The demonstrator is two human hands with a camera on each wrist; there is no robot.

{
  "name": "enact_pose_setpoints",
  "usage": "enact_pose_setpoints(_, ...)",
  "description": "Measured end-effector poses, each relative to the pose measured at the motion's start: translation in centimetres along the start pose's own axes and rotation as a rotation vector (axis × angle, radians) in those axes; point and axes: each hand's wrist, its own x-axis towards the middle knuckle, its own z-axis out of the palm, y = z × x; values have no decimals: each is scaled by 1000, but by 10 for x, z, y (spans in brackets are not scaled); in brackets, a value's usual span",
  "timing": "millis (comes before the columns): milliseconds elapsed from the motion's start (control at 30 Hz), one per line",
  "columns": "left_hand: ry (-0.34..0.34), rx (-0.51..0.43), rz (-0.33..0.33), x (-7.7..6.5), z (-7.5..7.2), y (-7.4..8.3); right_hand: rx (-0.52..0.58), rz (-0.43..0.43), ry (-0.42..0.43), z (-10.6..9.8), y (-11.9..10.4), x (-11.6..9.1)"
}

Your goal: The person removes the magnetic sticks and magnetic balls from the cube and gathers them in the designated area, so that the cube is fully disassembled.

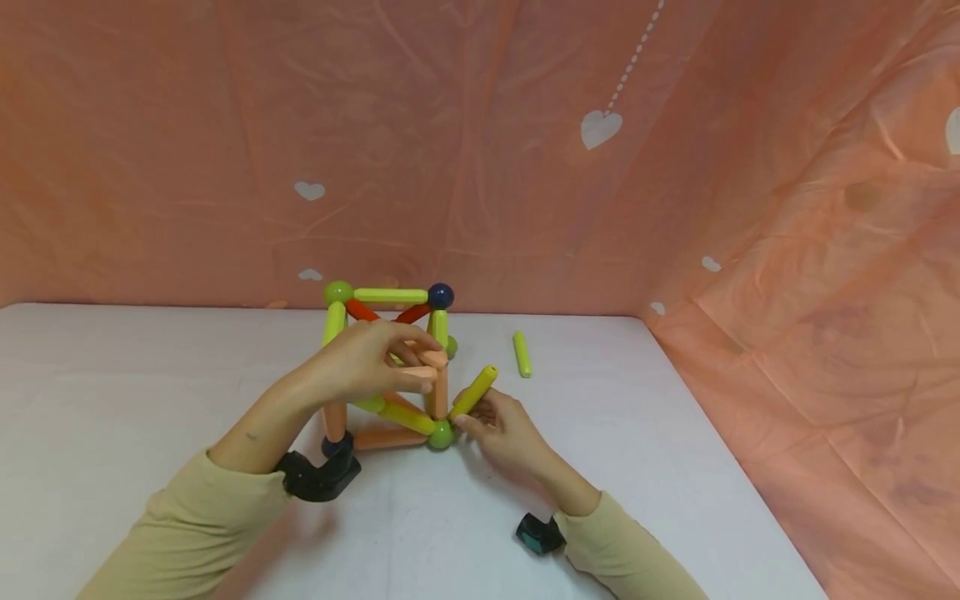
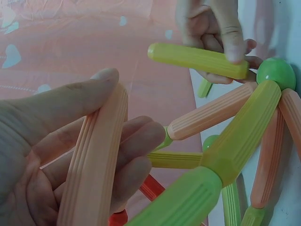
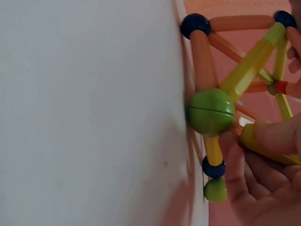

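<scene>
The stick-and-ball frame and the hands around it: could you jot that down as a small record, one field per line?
Frame: green, yellow, orange and red sticks; green and dark blue balls
Left hand: holds an orange stick
Right hand: holds a yellow stick close to the nearest green ball
Loose on table: one green stick
Backdrop: orange, pale hearts
</scene>
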Motion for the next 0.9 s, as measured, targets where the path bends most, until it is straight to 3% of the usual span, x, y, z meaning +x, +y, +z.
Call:
enact_pose_setpoints(167,-7,-9,-7,0,0,0,38,19,9,-6,1,1)
enact_pose_setpoints(333,2,1,-9,0,0,1,71,33,69,-21,7,4)
enact_pose_setpoints(567,4,-9,-3,0,0,1,70,32,230,-47,28,13)
enact_pose_setpoints(733,1,-15,2,0,0,0,136,100,352,-62,41,17)
enact_pose_setpoints(900,1,-12,4,0,0,0,130,166,446,-72,50,18)
